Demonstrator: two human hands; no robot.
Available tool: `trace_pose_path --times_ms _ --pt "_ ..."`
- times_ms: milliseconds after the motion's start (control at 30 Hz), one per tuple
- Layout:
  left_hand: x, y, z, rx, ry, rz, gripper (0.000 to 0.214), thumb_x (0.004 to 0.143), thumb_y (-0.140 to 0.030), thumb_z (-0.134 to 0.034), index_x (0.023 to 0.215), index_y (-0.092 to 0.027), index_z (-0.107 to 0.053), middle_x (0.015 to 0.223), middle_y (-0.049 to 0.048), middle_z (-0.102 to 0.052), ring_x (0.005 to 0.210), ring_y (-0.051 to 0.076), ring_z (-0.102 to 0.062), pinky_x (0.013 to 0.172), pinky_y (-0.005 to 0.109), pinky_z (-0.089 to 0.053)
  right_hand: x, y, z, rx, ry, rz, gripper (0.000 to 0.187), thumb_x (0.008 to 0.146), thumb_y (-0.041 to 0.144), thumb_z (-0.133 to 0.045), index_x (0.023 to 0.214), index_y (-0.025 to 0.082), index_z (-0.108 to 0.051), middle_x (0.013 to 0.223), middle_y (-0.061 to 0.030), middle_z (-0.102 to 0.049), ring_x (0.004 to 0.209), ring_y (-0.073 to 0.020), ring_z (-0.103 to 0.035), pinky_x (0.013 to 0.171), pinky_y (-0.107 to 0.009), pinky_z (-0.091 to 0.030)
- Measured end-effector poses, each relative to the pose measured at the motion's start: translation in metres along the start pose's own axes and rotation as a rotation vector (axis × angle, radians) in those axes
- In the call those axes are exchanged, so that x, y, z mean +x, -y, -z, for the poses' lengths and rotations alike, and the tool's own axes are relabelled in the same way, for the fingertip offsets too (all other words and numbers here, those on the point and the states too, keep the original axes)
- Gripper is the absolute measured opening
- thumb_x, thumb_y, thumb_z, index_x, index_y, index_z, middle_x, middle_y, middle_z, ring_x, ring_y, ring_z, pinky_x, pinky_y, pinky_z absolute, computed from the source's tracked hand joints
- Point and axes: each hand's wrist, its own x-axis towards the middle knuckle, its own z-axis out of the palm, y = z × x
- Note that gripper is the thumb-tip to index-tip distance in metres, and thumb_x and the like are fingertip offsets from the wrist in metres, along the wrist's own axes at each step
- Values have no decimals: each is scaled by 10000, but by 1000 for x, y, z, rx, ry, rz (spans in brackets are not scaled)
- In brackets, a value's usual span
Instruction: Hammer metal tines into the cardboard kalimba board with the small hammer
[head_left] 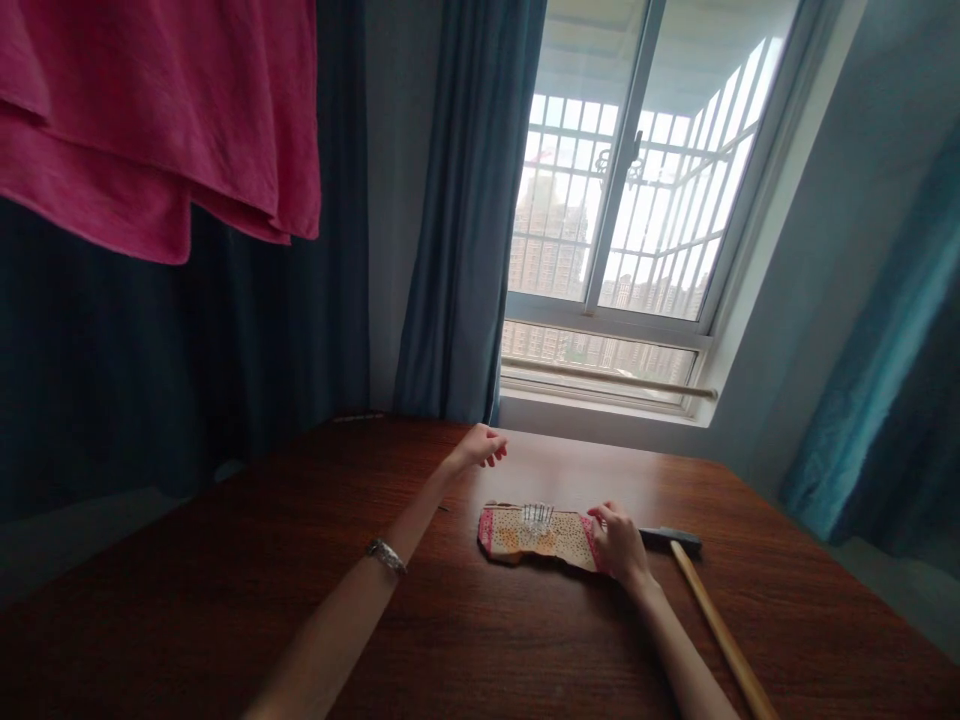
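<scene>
A small patterned cloth [536,535] with pink edges lies on the dark wooden table [225,600]. Several thin metal nails [538,514] stand upright in its middle. My right hand [619,545] rests on the cloth's right end with its fingers curled over the edge. My left hand [480,447] hovers above the table beyond the cloth, fingers loosely bent and apart, holding nothing I can see. A bracelet [386,555] sits on my left wrist.
A hammer lies right of the cloth, its dark head [671,539] just behind my right hand and its wooden handle [720,630] running toward the near right edge. Behind the table are a barred window [622,200], blue curtains [465,220] and a hanging pink cloth [165,110].
</scene>
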Motion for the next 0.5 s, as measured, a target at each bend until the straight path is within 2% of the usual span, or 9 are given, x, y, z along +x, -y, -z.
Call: trace_pose_path --times_ms 67,133,267,367,500 --pt "-6 13 17 128 44 86 336 726 -344 -452 608 -83 -627 576 56 -607 425 111 -519 433 212 -377 -3 -5 -1 5 18 1 266 795 179 -407 831 178 -671 875 -60 -615 814 -155 -575 745 -227 -401" --pt "-16 32 26 260 60 187 340 701 -352 -474 532 -90 -612 526 60 -593 417 123 -521 439 222 -389 -4 -6 2 16 22 -9 270 797 179 -403 832 179 -671 881 -63 -617 841 -163 -573 749 -229 -402" --pt "-40 67 28 459 108 350 327 638 -360 -537 421 -117 -570 445 63 -570 430 150 -532 476 241 -406 -3 -6 8 31 31 -28 274 804 181 -391 844 175 -662 900 -61 -614 855 -161 -575 768 -227 -398" --pt "-52 80 25 540 88 365 302 606 -366 -559 408 -139 -563 445 56 -577 449 160 -540 499 247 -401 -3 -5 8 24 33 -27 275 812 189 -385 840 182 -658 900 -55 -607 851 -155 -575 778 -225 -394" --pt "-54 78 25 588 51 325 208 570 -325 -578 458 -149 -585 519 50 -619 506 172 -570 511 245 -388 -6 -5 7 25 26 -31 278 817 203 -378 832 189 -656 899 -51 -605 848 -149 -578 775 -220 -390"
